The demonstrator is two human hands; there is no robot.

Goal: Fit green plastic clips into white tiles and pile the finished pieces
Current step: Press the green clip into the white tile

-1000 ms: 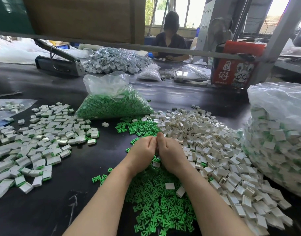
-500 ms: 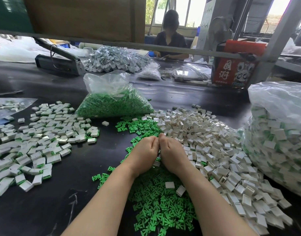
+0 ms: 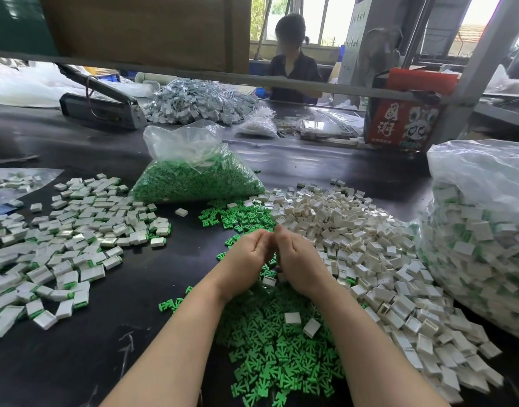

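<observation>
The red box (image 3: 402, 124) bears white characters "国潮".

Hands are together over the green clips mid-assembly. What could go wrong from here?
1. The left hand and right hand hide the piece between them, so a half-seated clip may go unnoticed.
2. The loose green clips and empty white tiles already overlap; more stray tiles could bury themselves among the clips.
3. The finished pile lies well to the left; a tossed piece might fall short onto the black table.
</observation>
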